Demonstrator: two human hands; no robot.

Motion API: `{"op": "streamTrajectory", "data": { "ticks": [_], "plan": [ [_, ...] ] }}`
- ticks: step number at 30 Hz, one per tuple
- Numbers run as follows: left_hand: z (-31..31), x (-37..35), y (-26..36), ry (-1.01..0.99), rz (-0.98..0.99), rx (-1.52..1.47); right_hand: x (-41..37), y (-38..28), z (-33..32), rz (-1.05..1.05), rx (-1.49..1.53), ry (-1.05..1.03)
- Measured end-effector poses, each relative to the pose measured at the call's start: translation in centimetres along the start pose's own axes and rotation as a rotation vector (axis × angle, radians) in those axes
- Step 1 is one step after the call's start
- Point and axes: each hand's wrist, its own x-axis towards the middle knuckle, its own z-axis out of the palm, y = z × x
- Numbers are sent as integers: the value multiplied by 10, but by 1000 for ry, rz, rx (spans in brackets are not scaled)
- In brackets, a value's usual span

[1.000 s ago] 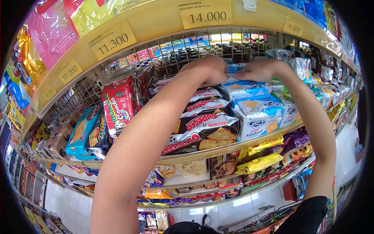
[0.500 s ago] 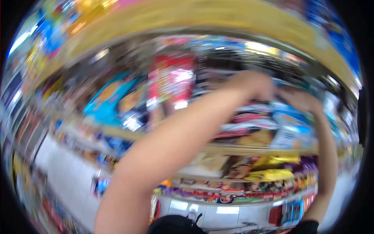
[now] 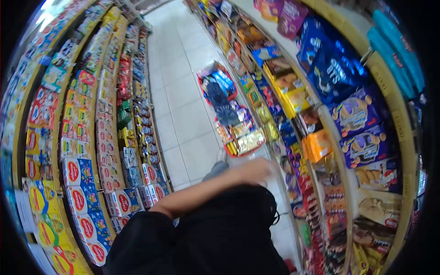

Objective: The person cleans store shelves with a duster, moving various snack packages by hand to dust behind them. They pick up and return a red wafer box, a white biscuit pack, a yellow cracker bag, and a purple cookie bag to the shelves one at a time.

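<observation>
My left hand (image 3: 257,170) reaches across the front of my black shirt (image 3: 220,224), its fingers smeared by motion and partly turned away. I cannot make out whether it holds anything. Beyond it on the floor stands a red basket (image 3: 250,151) filled with snack packs, including a shiny gold pack (image 3: 250,140). A second red basket (image 3: 200,79) adjoins it farther up, with a blue pack (image 3: 223,82) inside. Dark, crumpled plastic (image 3: 221,101) lies over the middle of the two. My right hand is out of view.
Shelves of packaged snacks line the right, with an orange pack (image 3: 316,145), purple packs (image 3: 360,110) and a large blue bag (image 3: 327,64). Shelves of stacked boxes (image 3: 82,199) line the left. A white tiled aisle (image 3: 167,87) runs between them.
My view has swung from the snack shelf to the aisle and floor baskets. Both hands were up at the packs on the shelf; now the left is low before my body and the right has left view.
</observation>
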Motion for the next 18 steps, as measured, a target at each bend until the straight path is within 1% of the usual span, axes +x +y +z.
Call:
{"op": "streamTrajectory", "data": {
  "ticks": [1, 2, 3, 4, 5, 7, 8, 9, 10, 11, 12, 13, 14, 15, 16, 17, 18],
  "plan": [
    [28, -26, -122, 52, -284, 150, -17, -15, 2, -35, 147, 26],
    [-9, -54, -121, 205, -531, 219, -36, -27, 8, -68, 319, 22],
    [-8, -93, -190, 346, -626, 141, -55, -33, 13, -98, 535, -14],
    [-7, -128, -239, 454, -762, 81, -73, -36, 19, -130, 776, -66],
    [-7, -158, -276, 525, -874, 62, -86, -42, 29, -171, 1018, -148],
    [7, -216, -339, 649, -1081, -160, -107, -73, 58, -230, 1408, -380],
    [11, -232, -354, 583, -1167, -256, -118, -102, 80, -215, 1547, -533],
    [13, -247, -367, 513, -1250, -348, -127, -152, 101, -102, 1627, -719],
    [13, -263, -383, 438, -1334, -435, -143, -205, 127, 59, 1702, -859],
    [21, -276, -407, 394, -1346, -569, -166, -245, 166, 298, 1655, -1010],
    [11, -275, -407, 282, -1337, -560, -175, -332, 171, 460, 1445, -1082],
    [-1, -273, -405, 172, -1325, -554, -184, -393, 190, 459, 1226, -1313],
    [-11, -275, -421, 111, -1271, -385, -214, -431, 218, 304, 1257, -1419],
    [-19, -269, -440, 69, -1201, -223, -259, -448, 266, 295, 1083, -1543],
    [-18, -269, -452, 35, -1141, -75, -292, -472, 297, 79, 1014, -1608],
    [-26, -266, -456, -9, -1122, -66, -341, -488, 336, 110, 1051, -1695],
    [-53, -252, -457, -62, -1083, -36, -367, -516, 358, 225, 1047, -1772]
  ]
}}
